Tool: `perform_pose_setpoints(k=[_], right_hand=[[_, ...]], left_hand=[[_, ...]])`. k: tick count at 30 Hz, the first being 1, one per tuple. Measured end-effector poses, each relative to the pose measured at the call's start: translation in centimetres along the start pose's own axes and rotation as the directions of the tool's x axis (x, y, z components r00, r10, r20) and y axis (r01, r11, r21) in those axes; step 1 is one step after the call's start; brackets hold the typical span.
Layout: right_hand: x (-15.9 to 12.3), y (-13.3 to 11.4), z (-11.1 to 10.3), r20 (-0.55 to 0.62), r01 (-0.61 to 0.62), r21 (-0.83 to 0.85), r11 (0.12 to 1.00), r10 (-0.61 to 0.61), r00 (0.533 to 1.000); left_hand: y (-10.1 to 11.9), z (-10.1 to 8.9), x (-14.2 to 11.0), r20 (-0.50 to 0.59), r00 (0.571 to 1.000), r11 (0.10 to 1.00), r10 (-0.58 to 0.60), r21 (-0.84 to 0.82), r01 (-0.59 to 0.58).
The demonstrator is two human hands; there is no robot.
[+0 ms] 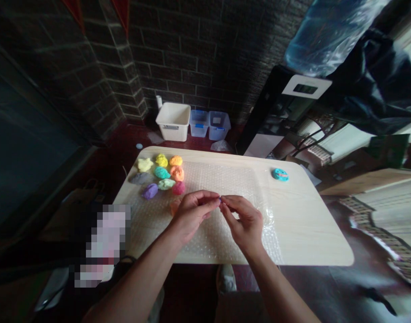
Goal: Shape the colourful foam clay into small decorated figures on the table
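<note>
My left hand and my right hand meet above the bubble wrap, thumbs and forefingers pinched together. Between their fingertips shows a tiny bit of purple clay, mostly hidden by the fingers. Behind my left hand a peach lump of clay is partly covered. Farther left lie several soft lumps, among them a purple lump, a crimson lump, a teal lump and a grey lump. A flat turquoise clay piece with a reddish stripe rests at the right.
Bubble wrap covers the middle of the pale wooden table. Beyond the far edge, a white basket and two clear bins stand on the floor by a brick wall. A water dispenser stands back right.
</note>
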State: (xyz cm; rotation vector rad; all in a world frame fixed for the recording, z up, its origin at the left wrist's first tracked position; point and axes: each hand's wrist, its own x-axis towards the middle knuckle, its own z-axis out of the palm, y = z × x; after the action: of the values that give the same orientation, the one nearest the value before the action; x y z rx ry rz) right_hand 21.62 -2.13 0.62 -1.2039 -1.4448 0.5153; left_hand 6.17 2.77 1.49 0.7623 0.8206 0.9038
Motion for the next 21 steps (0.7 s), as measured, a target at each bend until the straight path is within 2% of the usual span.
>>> perform_pose_setpoints(k=[7,13,17,21], right_hand=[[0.15,-0.56,0.05,-0.014,0.009,-0.035,0.999,-0.010,1.000],[0.12,-0.87,0.12,0.023,0.017,-0.046,0.999,-0.016,1.000],[0.19,-0.73,0.08,0.029,-0.021,-0.022,1.000,0.021,0.999],[0.15,-0.15,0.05,0.010,-0.072,0.024,0.997,0.072,0.997]], left_hand=[[0.15,0.28,-0.16,0.061,0.998,1.000,-0.003,-0.018,0.004],[0.07,0.65,-0.10,0.062,0.998,0.998,-0.018,-0.051,0.021],[-0.07,0.46,-0.09,0.054,0.998,1.000,-0.014,0.028,0.012],[-0.10,0.23,-0.16,0.099,0.995,0.996,-0.032,0.085,0.023]])
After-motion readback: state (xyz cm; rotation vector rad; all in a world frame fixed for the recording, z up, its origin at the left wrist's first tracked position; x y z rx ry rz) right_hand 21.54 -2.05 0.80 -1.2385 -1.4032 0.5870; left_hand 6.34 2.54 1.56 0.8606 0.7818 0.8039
